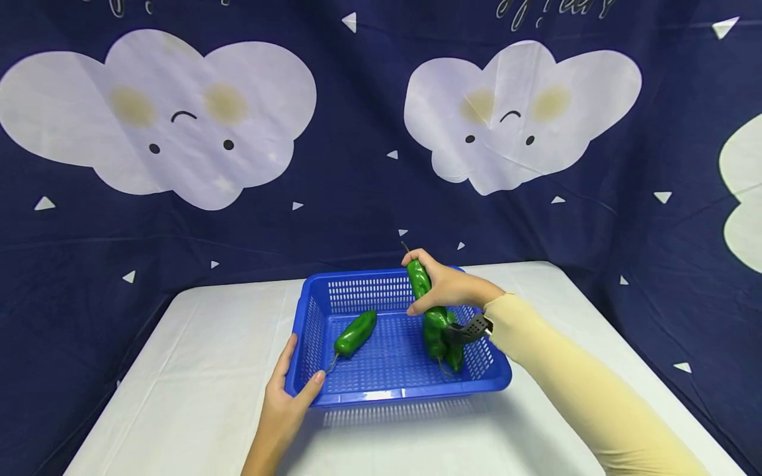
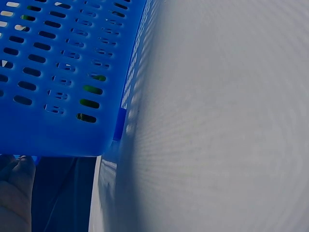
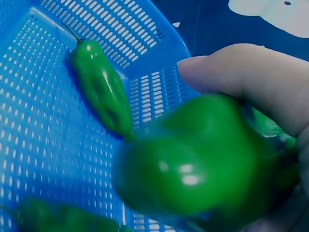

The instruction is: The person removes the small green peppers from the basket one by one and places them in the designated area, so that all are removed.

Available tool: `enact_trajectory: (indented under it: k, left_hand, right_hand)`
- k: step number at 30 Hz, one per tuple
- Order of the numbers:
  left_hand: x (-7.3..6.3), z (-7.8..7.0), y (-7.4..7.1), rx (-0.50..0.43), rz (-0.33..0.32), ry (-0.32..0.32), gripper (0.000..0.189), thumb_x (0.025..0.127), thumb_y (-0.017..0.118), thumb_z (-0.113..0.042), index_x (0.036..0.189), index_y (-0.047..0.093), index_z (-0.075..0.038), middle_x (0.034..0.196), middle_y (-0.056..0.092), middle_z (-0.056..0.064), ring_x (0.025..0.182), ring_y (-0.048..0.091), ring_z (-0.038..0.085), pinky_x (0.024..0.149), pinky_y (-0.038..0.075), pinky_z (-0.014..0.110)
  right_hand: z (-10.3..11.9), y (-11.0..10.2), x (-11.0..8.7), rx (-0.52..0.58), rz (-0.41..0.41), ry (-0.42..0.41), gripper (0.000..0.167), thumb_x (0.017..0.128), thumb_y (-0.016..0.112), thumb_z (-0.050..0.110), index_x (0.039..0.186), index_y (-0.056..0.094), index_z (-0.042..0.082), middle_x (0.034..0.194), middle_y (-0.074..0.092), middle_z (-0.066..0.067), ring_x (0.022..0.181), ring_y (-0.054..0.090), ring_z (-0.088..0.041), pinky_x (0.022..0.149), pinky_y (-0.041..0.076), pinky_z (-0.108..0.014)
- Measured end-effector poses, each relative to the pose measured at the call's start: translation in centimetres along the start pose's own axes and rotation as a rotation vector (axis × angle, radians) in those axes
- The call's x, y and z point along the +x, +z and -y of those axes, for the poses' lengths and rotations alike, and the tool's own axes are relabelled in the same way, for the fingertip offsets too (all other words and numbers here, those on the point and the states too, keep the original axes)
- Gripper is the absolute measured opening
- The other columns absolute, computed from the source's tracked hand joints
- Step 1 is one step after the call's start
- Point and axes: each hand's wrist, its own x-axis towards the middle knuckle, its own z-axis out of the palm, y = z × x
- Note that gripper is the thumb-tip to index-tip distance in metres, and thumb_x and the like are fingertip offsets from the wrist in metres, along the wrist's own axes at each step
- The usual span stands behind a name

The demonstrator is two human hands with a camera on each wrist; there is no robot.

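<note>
Green pepper (image 1: 419, 279) is sitting in the grip of the right hand (image 1: 443, 284), thumb and fingers pressing it from opposite sides above the right part of the blue basket (image 1: 417, 392). The left hand (image 1: 286, 395) is holding the basket's near left corner, thumb over the rim and fingers outside. 1 loose pepper (image 1: 356, 334) is lying at the basket's left, with 2 other peppers (image 1: 433, 337) bunching at its right. Beneath, a white tabletop (image 1: 208, 370) is spreading outward; behind it, a navy cloth (image 1: 351, 158) is hanging, printed with pale clouds (image 1: 161, 112) and triangles. Only the left wrist view is showing the slotted wall up close, green peeking through. The right wrist view is revealing the held pepper's rounded end, blurred.
</note>
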Motion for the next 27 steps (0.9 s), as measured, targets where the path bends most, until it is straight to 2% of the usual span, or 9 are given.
enact_trajectory:
  k: [11,19,27]
  left_hand:
    - [0.0,0.0,0.1,0.003,0.0,0.002,0.082,0.091,0.071,-0.021,0.159,0.025,-0.018,0.165,0.021,0.015,0.152,0.016,0.041,0.121,0.016,0.064]
    - [0.0,0.0,-0.1,0.011,0.001,0.004,0.082,0.091,0.071,-0.02,0.159,0.024,-0.019,0.165,0.021,0.015,0.152,0.016,0.042,0.121,0.017,0.065]
    - [0.0,-0.1,-0.1,0.005,0.003,0.001,0.082,0.091,0.071,-0.021,0.159,0.024,-0.019,0.165,0.021,0.015,0.152,0.016,0.041,0.121,0.016,0.064]
  right_hand:
    - [-2.3,-3.4,-3.7,-0.014,-0.045,0.026,0.086,0.075,0.086,0.018,0.135,0.025,0.027,0.104,0.046,-0.015,0.086,0.058,-0.025,0.075,0.058,-0.034]
    - [-4.5,-5.9,-5.8,-0.042,-0.115,0.048,0.091,0.074,0.087,0.017,0.138,0.022,0.023,0.102,0.051,-0.016,0.084,0.06,-0.025,0.076,0.056,-0.034]
    - [-6.3,-6.9,-7.2,-0.057,-0.161,0.06,0.092,0.075,0.086,0.018,0.139,0.021,0.019,0.098,0.05,-0.015,0.083,0.057,-0.024,0.074,0.054,-0.033]
